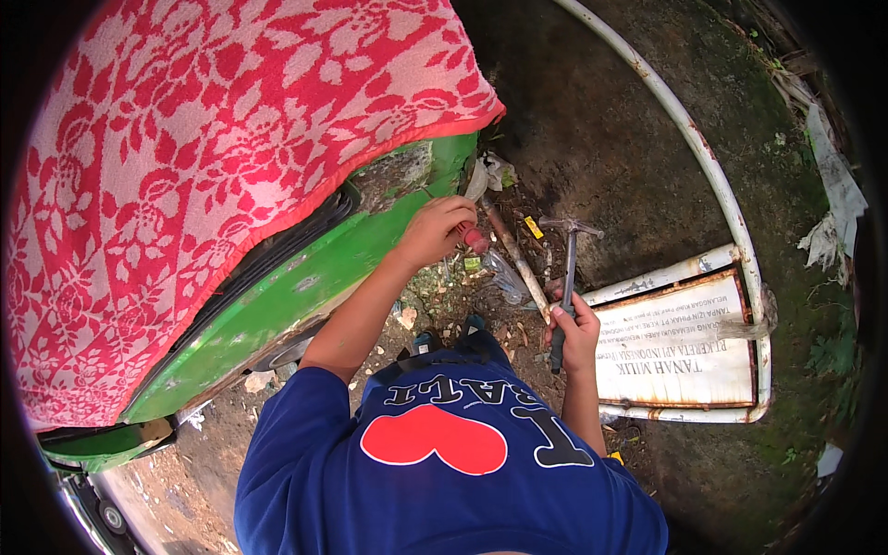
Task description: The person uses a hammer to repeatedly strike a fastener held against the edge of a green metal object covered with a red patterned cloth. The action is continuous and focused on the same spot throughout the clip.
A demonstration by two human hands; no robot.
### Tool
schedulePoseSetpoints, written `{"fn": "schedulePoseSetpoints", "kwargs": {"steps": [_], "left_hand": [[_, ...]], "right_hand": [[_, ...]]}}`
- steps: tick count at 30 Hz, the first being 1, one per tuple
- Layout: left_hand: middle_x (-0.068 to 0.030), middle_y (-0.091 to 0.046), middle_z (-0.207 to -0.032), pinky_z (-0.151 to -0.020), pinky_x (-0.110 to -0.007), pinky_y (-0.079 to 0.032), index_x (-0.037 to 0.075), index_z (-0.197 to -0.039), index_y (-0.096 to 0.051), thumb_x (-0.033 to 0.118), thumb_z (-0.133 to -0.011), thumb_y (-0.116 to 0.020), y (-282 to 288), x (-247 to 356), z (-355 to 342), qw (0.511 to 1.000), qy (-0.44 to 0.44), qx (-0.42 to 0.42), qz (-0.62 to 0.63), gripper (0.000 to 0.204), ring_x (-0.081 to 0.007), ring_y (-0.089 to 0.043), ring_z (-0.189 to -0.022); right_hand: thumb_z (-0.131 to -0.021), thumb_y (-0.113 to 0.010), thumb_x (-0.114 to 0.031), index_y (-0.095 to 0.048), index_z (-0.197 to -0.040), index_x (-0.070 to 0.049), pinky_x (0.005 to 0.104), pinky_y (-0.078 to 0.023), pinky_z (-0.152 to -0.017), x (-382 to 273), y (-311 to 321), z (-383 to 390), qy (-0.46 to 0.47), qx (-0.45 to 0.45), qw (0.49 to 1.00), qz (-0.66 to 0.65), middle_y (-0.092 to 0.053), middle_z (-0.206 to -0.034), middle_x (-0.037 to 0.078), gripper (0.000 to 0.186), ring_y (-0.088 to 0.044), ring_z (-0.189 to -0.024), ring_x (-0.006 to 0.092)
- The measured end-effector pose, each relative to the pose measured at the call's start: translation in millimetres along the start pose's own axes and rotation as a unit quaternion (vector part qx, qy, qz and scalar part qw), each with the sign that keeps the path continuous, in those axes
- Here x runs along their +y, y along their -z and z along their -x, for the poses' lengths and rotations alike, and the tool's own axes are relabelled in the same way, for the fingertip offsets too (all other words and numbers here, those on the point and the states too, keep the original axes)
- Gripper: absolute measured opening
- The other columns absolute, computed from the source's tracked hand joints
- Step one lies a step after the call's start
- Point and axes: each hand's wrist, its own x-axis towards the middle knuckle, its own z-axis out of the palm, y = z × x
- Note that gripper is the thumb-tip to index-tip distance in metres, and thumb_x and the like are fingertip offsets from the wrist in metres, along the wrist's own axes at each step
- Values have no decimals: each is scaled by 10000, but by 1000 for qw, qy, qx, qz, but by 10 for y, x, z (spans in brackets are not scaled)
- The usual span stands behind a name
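Landmark: green car panel (287, 301), scuffed, patchy paint. Dark vehicle (104, 518), one wheel visible, stood beyond the panel's lower-left end; red-and-pink floral cloth (213, 157) draped over the panel's upper side. Left arm reached out along the panel, elbow slightly bent; left hand (433, 233) was at the panel's upper-right end, fingers curled tight round a red-handled tool (474, 240), thin shaft pointing at the panel, tip contact couldn't be told. Blue shirt (444, 495), below right of the panel, had big black lettering plus a red heart, upside down in view. Rusty pale pipe (513, 254) lay right of the panel. Further right, right forearm was raised, right hand (578, 335) wrapped round the dark grip of a hammer (569, 273), head up, well apart from the panel. Far right of the panel: white sign (675, 347), rust-edged, dark printed lines upside down, inside a white tubular frame (708, 153) on outdoor, dark, mossy ground (610, 120).
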Motion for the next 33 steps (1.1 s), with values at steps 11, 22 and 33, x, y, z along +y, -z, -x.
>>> {"fn": "schedulePoseSetpoints", "kwargs": {"steps": [11, 22, 33], "left_hand": [[-103, -677, -1101, -843, -355, -522, 53, -960, -706, 1, -739, -735, 258, 53, 391, 980, 138, 126, 61, 229, -268, -645, -970], [-116, -631, -1126, -882, -325, -504, 42, -999, -710, -87, -755, -662, 366, 139, 671, 977, 194, 75, 52, 281, -237, -633, -1020], [-78, -593, -1179, -834, -341, -526, 104, -1035, -672, -89, -651, -658, 499, -469, 967, 993, 50, -27, 99, 430, -272, -634, -1017]], "right_hand": [[-900, -590, -53, -554, -1211, 17, 246, -413, -435, -27, 202, -331, -29, -11, 999, -20, -553, -658, 29, 321, -536, -481, 111], [-894, -589, -56, -565, -1207, 2, 245, -429, -423, 40, 79, -886, -54, -112, 992, 17, -561, -668, 34, 319, -552, -484, 120], [-900, -591, -72, -570, -1199, 5, 238, -421, -427, 363, -664, -145, 0, 10, 1000, -1, -552, -659, 31, 309, -540, -480, 112]]}}
